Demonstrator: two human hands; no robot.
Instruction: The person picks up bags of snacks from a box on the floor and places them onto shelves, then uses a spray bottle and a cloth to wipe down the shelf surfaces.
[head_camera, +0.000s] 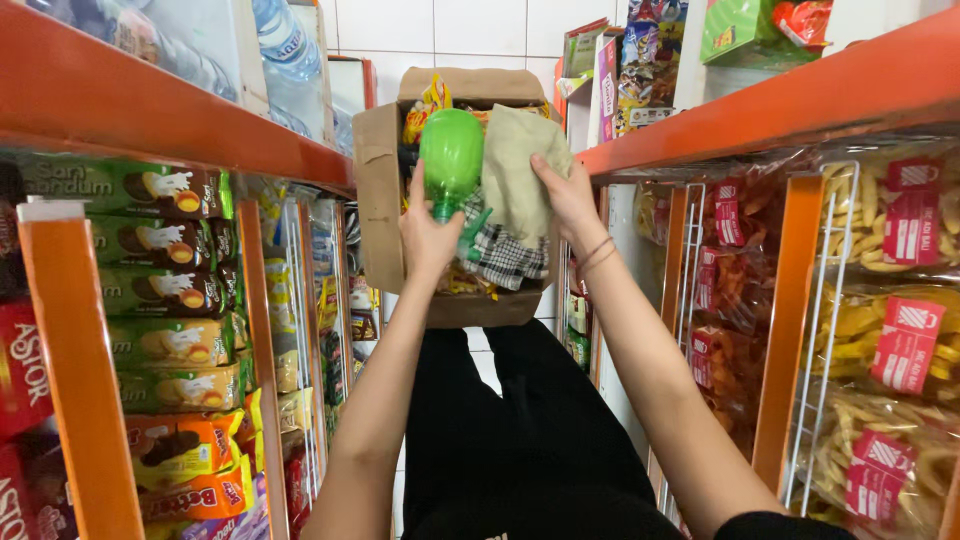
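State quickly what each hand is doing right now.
Left hand: closed around the green plastic spray bottle.
Right hand: gripping the beige cloth at the brown cardboard box.

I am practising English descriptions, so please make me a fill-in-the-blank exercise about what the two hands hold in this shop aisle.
1. The left hand grips a ____ plastic spray bottle.
2. The right hand holds a beige ____.
3. Both hands are above an open brown ____ box.
4. The shelf frames on both sides are ____.

Missing words: green; cloth; cardboard; orange
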